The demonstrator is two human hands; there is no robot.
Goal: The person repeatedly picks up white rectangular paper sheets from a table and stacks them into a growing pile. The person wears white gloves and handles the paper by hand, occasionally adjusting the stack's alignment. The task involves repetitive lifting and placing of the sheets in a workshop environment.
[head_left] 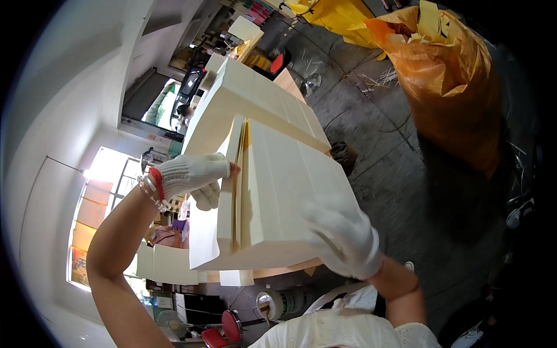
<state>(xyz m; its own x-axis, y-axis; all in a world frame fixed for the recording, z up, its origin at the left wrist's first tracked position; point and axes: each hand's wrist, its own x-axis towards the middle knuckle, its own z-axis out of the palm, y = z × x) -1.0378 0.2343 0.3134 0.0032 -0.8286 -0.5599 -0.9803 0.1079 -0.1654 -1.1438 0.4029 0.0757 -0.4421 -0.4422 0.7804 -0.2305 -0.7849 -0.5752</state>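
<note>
Matt cream paper sheets (pixel 284 191) lie stacked; knitted white cotton gloves (coarse weave) cover the left hand (pixel 188 174) and right hand (pixel 342 235); the orange plastic sack (pixel 458 87) shines glossy.

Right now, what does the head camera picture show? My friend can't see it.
Two white-gloved hands hold a stack of cream folded paper sheets: the left hand grips its left edge, the right hand presses on its lower right. An orange bag stuffed with paper scraps stands on the grey floor beyond.

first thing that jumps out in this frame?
The thick stack of cream paper sheets at centre, gripped on both sides by white-gloved hands: left hand at its left edge, right hand on its lower right corner. Next, the bulging orange bag stuffed with paper scraps, top right on the grey floor.
</note>
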